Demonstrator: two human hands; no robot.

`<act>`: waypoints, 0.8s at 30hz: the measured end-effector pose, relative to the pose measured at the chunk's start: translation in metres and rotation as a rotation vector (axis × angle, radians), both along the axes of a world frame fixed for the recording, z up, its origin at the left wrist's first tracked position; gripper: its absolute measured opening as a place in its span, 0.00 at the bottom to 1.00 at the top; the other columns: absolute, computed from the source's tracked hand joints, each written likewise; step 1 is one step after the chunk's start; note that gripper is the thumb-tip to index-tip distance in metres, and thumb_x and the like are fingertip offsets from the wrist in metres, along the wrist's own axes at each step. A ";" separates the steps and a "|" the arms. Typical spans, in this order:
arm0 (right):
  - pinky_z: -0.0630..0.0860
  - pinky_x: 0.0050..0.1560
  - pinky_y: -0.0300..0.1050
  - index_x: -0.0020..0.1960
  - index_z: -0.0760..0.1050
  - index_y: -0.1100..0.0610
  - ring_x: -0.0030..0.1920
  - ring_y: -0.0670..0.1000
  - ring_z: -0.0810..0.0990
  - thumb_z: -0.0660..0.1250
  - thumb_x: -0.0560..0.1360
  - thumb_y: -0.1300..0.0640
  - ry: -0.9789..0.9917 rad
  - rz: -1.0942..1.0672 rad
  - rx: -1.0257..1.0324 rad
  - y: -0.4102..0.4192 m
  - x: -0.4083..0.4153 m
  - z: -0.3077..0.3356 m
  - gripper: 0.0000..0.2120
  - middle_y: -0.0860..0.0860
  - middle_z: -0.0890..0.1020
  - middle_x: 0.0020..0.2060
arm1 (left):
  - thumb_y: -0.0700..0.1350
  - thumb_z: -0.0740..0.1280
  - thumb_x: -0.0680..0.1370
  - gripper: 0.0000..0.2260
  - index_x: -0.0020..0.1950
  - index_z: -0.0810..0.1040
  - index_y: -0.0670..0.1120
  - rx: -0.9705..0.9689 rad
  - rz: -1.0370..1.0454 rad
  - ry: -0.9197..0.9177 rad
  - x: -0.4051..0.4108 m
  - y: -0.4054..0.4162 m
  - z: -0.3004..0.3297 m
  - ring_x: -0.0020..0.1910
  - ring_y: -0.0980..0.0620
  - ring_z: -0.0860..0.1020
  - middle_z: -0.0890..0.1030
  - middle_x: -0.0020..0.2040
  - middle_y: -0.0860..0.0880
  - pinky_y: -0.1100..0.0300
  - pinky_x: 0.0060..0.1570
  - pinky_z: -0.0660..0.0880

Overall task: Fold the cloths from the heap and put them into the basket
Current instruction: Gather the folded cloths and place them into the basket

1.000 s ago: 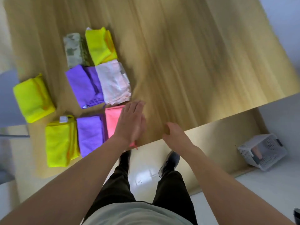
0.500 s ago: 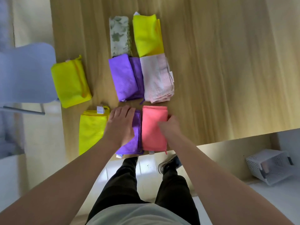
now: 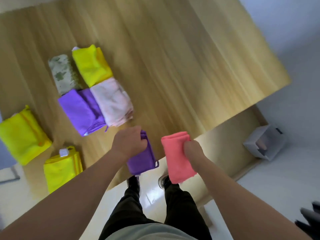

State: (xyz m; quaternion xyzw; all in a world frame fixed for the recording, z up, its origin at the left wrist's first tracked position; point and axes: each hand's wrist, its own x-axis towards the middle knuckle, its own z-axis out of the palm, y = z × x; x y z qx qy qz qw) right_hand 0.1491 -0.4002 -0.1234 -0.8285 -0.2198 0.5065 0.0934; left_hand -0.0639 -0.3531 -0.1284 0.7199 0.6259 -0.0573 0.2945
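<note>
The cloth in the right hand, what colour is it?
Coral pink; the folded cloth shows clearly in the head view, gripped by the right hand.

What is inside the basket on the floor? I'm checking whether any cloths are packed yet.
The white basket lies tipped beside the table. Something pale pinkish shows inside; blur hides what it is.

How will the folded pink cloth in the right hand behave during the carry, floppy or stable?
Likely floppy: the pink cloth hangs below the right hand, which grips only its upper part. Probably light, since a one-handed grip lifts it off the table. The fold looks intact for now, but the loose lower edge could open if swung.
</note>
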 end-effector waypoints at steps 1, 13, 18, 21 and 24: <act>0.75 0.55 0.52 0.56 0.77 0.65 0.52 0.58 0.78 0.53 0.76 0.64 -0.018 -0.079 -0.013 -0.006 0.022 0.003 0.16 0.59 0.81 0.52 | 0.48 0.60 0.73 0.06 0.45 0.71 0.47 -0.040 -0.017 -0.029 0.022 0.006 0.005 0.47 0.41 0.77 0.80 0.46 0.46 0.55 0.44 0.72; 0.69 0.36 0.41 0.42 0.73 0.58 0.33 0.50 0.70 0.53 0.79 0.55 -0.063 -0.579 0.041 -0.117 0.278 0.059 0.13 0.51 0.72 0.35 | 0.47 0.57 0.76 0.06 0.47 0.69 0.46 -0.219 -0.261 -0.276 0.349 0.002 0.062 0.43 0.44 0.73 0.75 0.43 0.48 0.54 0.42 0.67; 0.68 0.39 0.40 0.44 0.75 0.60 0.44 0.49 0.73 0.54 0.81 0.60 -0.092 -0.604 0.097 -0.168 0.357 0.069 0.13 0.50 0.74 0.39 | 0.45 0.58 0.77 0.03 0.46 0.66 0.46 -0.224 -0.323 -0.295 0.465 -0.030 0.069 0.41 0.45 0.70 0.72 0.40 0.48 0.56 0.36 0.64; 0.69 0.46 0.41 0.53 0.77 0.56 0.47 0.52 0.75 0.53 0.80 0.60 -0.068 -0.623 0.103 -0.184 0.385 0.070 0.13 0.51 0.76 0.45 | 0.45 0.58 0.76 0.07 0.52 0.69 0.43 -0.219 -0.369 -0.271 0.516 -0.039 0.068 0.45 0.43 0.74 0.76 0.44 0.46 0.56 0.37 0.66; 0.70 0.47 0.42 0.53 0.76 0.53 0.46 0.53 0.76 0.53 0.79 0.60 -0.054 -0.666 0.091 -0.189 0.420 0.062 0.13 0.52 0.77 0.45 | 0.45 0.60 0.76 0.08 0.52 0.69 0.42 -0.234 -0.374 -0.294 0.568 -0.035 0.060 0.47 0.41 0.77 0.77 0.45 0.43 0.55 0.41 0.67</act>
